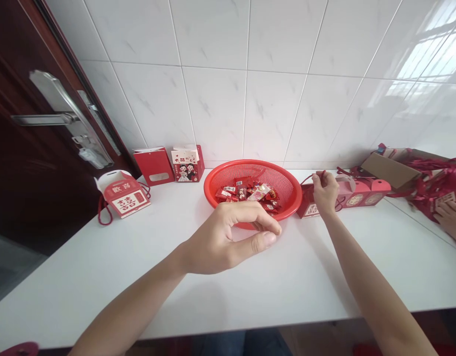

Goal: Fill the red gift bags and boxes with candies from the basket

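Observation:
My left hand (pixel 228 237) hovers over the white table in front of the red basket (pixel 291 190), its thumb and fingers curved with a gap between them and nothing held. Wrapped candies (pixel 242 192) lie in the basket. To the right, the fingers of my right hand (pixel 326 193) are closed on the dark red cord of a small red box (pixel 308 203), which stands beside the basket and is partly covered by the hand. Pink-red boxes (pixel 355 193) stand in a row just right of it.
At the left stand a red and white box (pixel 127 200) with a cord, a red box (pixel 154 165) and a box with cartoon figures (pixel 186 165). A cardboard box (pixel 391 172) and ribbons (pixel 444 178) are at the right, near another person's hand (pixel 450 217). A tiled wall is behind.

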The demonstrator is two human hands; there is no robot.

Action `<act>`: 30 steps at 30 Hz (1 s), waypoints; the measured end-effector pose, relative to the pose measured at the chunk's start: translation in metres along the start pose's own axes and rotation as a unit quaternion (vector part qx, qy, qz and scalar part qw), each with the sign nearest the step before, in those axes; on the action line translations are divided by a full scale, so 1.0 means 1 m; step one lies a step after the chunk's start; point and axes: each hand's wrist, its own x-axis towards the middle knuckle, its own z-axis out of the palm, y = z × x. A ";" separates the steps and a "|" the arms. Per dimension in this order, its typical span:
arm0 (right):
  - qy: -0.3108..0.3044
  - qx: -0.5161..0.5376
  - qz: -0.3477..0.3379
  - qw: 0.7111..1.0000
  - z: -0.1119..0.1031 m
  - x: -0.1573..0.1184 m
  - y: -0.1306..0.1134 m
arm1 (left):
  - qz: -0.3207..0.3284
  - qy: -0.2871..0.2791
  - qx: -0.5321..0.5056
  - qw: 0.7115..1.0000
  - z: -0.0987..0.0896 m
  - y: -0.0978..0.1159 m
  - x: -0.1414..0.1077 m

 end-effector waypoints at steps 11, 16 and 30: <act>-0.047 -0.210 -0.113 0.970 -0.049 -0.054 -0.013 | 0.013 -0.006 0.003 1.000 -0.004 -0.003 0.001; -0.251 -0.210 -0.159 0.932 -0.040 -0.091 -0.011 | 0.025 -0.018 0.019 0.999 -0.003 -0.002 -0.001; -0.322 -0.222 -0.133 0.911 0.002 -0.071 0.012 | 0.006 -0.016 -0.086 0.996 0.018 0.029 -0.035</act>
